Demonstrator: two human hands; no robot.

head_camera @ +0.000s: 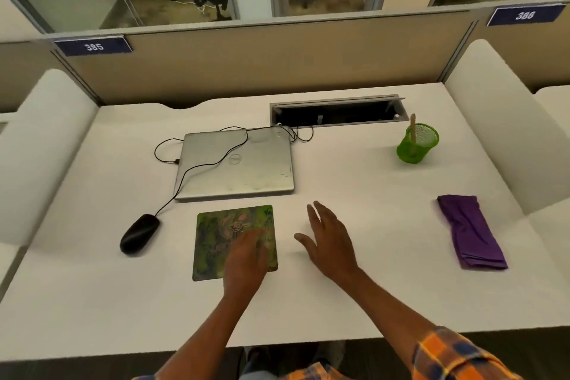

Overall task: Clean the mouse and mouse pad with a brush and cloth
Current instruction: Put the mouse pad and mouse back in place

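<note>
A green patterned mouse pad [216, 237] lies flat on the white desk in front of the laptop. My left hand [246, 256] rests on its right part with the fingers stretched out. To the pad's left sits a black wired mouse [139, 234]. My right hand [328, 237] hovers just over the desk right of the pad, fingers straight and spread, holding nothing. A folded purple cloth [470, 231] lies at the far right. A brush with a wooden handle [412, 131] stands in a green mesh cup [418, 143] at the back right.
A closed silver laptop [236, 163] lies behind the pad, with the mouse's black cable [197, 168] running across its lid. An open cable tray [336, 111] is set into the desk at the back. White padded dividers stand at both sides.
</note>
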